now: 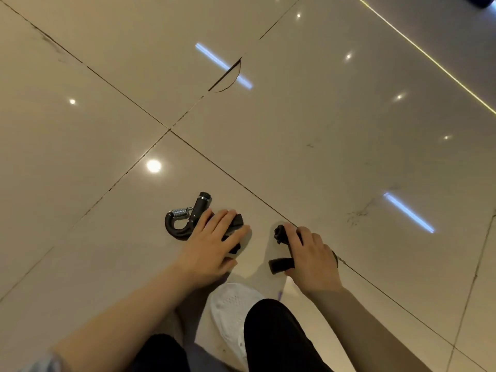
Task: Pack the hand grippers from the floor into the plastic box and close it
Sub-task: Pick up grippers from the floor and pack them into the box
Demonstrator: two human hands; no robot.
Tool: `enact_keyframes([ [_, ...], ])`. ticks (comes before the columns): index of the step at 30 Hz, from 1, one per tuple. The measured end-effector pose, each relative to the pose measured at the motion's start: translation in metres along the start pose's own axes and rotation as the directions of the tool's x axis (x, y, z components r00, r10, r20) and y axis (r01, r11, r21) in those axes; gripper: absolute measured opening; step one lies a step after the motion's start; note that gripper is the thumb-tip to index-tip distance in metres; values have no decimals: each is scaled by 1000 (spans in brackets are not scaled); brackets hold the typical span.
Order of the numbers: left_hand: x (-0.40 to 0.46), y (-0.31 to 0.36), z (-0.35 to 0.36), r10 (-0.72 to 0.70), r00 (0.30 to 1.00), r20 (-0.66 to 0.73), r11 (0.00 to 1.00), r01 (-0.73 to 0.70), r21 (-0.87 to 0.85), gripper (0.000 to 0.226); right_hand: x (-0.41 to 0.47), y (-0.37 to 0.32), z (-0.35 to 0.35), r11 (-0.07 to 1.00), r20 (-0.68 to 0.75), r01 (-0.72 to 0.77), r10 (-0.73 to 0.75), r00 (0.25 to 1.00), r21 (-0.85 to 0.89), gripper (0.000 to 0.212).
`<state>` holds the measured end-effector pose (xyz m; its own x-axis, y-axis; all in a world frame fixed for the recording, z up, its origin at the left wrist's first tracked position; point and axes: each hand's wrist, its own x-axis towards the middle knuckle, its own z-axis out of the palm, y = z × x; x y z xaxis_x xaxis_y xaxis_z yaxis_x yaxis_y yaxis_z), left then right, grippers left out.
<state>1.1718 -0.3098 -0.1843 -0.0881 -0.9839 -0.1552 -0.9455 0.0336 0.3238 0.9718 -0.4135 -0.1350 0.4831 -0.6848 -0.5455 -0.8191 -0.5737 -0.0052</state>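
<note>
— Where are the hand grippers?
— Both on the floor (322, 116). Left hand (212, 248) lies over one hand gripper (185, 220); right hand (311, 257) curls round the other gripper (281, 251).
— Any box?
— Can't tell.

- Left hand gripper (188, 218): handles covered by the left hand (212, 245); only the spring, curved end, knob and two dark handle tips show. Whether the fingers curl round the handles cannot be told.
- Right hand gripper (280, 249): middle hidden under the right hand (311, 259); a dark top end and one handle stub show. Spring not visible.
- White shoe (230, 315): rear part hidden behind a dark trouser leg (276, 339).
- Both forearms: cut off by the lower edge.
- Dark object (480, 1), top right corner: cut off by the edge; kind cannot be told.
</note>
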Motion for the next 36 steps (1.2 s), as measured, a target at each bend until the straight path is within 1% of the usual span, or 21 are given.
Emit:
enact_keyframes([
  [3, -7, 6, 4, -10, 999, -33, 1000, 10, 7, 78, -9, 5, 7, 999, -7, -18, 18, 1000, 41, 86],
  [6, -5, 7, 2, -9, 1000, -19, 1000, 9, 26, 81, -10, 0, 5, 997, 29, 1, -3, 1000, 72, 102],
  [9, 1, 9, -3, 52, 999, 11, 998, -52, 39, 78, -7, -7, 3, 999, 40, 20, -22, 999, 48, 112],
  [11, 5, 9, -13, 83, 996, -16, 996, -83, 13, 77, -6, -8, 5, 997, 21, 57, -58, 998, 47, 112],
  [13, 6, 9, -30, 88, 992, -94, 994, -94, -58, 70, -6, -8, 3, 993, 1, 88, -88, 996, 74, 106],
  [14, 4, 10, -40, 66, 986, -150, 990, -83, -113, 64, -7, -8, -1, 991, -9, 92, -92, 996, 97, 103],
  [15, 0, 10, -50, 16, 977, -211, 982, -54, -179, 57, -7, -8, -7, 988, -29, 87, -84, 996, 127, 102],
  [16, -6, 11, -61, -68, 957, -280, 966, -7, -259, 53, -8, -7, -15, 984, -54, 74, -66, 996, 164, 103],
  [17, -11, 12, -71, -175, 923, -343, 936, 49, -347, 51, -9, -7, -25, 975, -88, 58, -40, 995, 212, 106],
  [19, -21, 13, -84, -360, 837, -411, 861, 129, -491, 51, -13, -7, -47, 943, -162, 34, 21, 987, 330, 112],
  [21, -30, 12, -86, -447, 785, -428, 827, 180, -533, 53, -19, -9, -64, 906, -205, 34, 59, 977, 423, 112],
  [23, -35, 14, -84, -478, 770, -422, 822, 222, -524, 56, -24, -12, -75, 884, -212, 37, 71, 975, 466, 111],
  [26, -37, 16, -81, -468, 753, -463, 862, 274, -426, 55, -29, -16, -76, 876, -233, 41, 82, 969, 481, 108],
  [28, -36, 15, -78, -410, 756, -510, 907, 277, -318, 51, -31, -15, -73, 886, -258, 48, 82, 963, 461, 104],
  [30, -35, 11, -73, -330, 773, -541, 944, 266, -196, 48, -33, -11, -72, 905, -263, 40, 80, 961, 424, 103],
  [33, -35, 6, -67, -245, 768, -591, 968, 232, -100, 44, -36, -7, -78, 929, -192, -23, 101, 976, 369, 104],
  [36, -35, 7, -62, -193, 770, -608, 980, 182, -81, 44, -38, -3, -83, 922, -105, -92, 141, 984, 376, 97],
])
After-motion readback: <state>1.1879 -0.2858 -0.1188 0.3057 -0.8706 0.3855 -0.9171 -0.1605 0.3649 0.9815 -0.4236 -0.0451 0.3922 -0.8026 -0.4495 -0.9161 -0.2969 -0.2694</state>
